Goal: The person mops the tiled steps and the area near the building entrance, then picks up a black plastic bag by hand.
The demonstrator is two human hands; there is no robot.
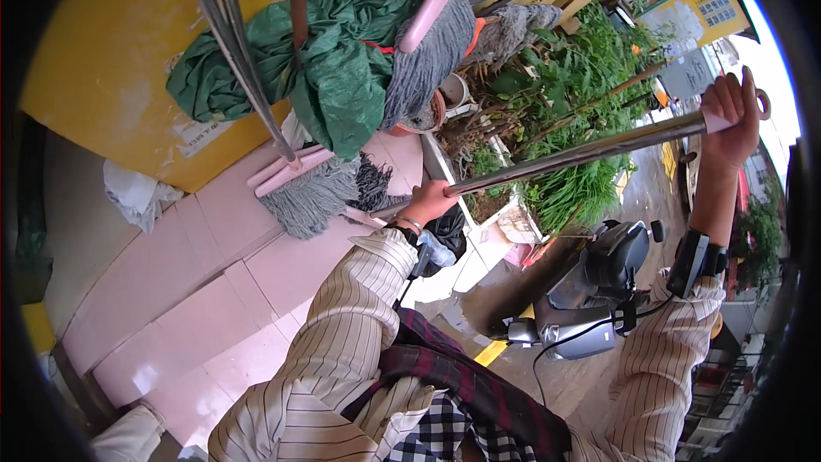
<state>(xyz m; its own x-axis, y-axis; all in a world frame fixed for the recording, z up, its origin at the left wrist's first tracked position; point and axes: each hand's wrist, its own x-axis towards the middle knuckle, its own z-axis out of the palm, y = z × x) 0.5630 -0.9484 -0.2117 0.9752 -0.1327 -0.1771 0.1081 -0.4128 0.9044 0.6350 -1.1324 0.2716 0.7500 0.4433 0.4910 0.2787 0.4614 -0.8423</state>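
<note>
1. Head view: a mop with a metal handle (581, 152) runs slantwise between the person's two hands, its pink head bar (363, 217) low on the left.
2. The left grip (430, 204) is closed around the lower handle; the head bar lies just beyond it, near the tiled floor (205, 239).
3. The right grip (729, 115) is clamped around the pink end of the handle, raised at the upper right, with one digit sticking up and a pink hanging loop (764, 103) just beside it.
4. Dark strands (372, 181) show near the head bar; I cannot tell whether they belong to this mop.
5. Left of the left grip, a grey string mop (312, 198) rests head down; above, another grey mop (438, 56) hangs over a green tarpaulin (342, 60).
6. Leafy plants (564, 94) grow behind the handle; a scooter (590, 291) stands below it.
</note>
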